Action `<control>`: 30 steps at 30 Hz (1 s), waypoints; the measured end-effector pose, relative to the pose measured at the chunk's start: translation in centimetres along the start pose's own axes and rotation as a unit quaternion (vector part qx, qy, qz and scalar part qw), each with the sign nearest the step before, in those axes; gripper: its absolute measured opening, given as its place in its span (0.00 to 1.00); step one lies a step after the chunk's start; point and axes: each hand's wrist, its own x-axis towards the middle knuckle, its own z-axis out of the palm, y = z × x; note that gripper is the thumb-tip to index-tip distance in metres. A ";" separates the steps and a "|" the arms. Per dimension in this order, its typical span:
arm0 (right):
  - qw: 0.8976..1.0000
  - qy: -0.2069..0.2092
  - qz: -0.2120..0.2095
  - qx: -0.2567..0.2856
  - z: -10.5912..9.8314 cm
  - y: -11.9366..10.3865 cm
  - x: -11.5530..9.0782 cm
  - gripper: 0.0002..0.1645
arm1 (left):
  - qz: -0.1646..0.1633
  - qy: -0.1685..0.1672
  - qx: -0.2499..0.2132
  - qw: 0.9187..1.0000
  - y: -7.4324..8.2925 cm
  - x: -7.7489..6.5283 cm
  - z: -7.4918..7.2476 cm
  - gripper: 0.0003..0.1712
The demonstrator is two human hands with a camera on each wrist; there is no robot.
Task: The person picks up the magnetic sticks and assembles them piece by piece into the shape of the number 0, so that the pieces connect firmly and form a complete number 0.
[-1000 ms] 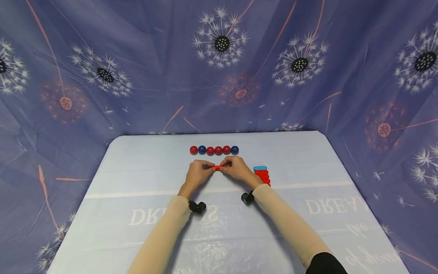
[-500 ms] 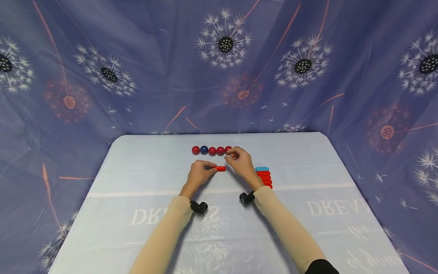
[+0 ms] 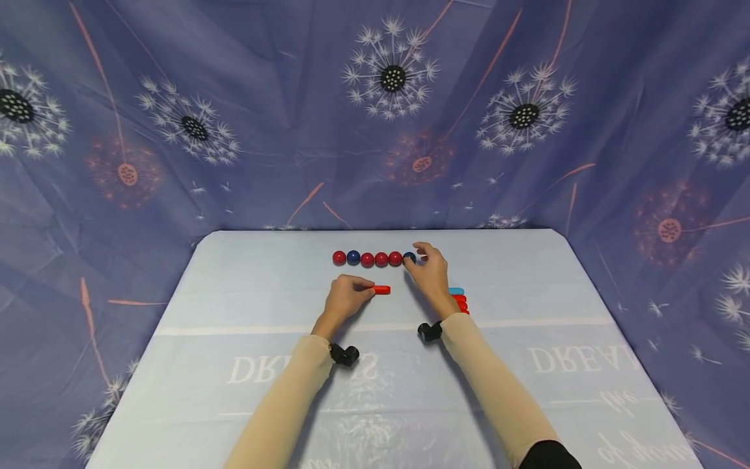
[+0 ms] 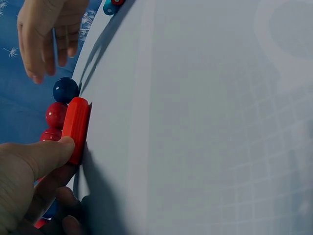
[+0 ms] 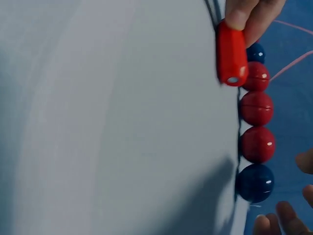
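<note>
"What's changing?"
"I'm seeing the right hand (image 3: 430, 272) leaving the red stick (image 3: 383, 290) and hovering, fingers spread, beside the end blue ball (image 5: 255, 182) (not gripping it)."
"And the stick?"
"The left hand (image 3: 346, 296) is pinching it alone, in front of the ball row (image 3: 367, 260), probably freeing the right."

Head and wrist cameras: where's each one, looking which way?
Head: worn there, facing forward and down at the table; left hand, right hand and sleeves show.
Left wrist: worn there, facing the left hand pinching the red stick; the right hand shows too.
Right wrist: worn there, facing towards the balls; fingers of both hands show.
Both wrist views share the red stick and balls.
</note>
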 end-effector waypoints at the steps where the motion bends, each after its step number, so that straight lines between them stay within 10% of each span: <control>1: 1.000 0.001 0.007 -0.004 0.1 0.1 0.1 0.26 | 0.000 -0.002 0.002 1.000 0.0 0.0 0.0 0.09; 30: 0.997 -0.036 0.047 -0.047 0.7 1.3 1.2 0.18 | -0.013 -0.013 -0.002 1.000 -0.3 0.1 0.0 0.10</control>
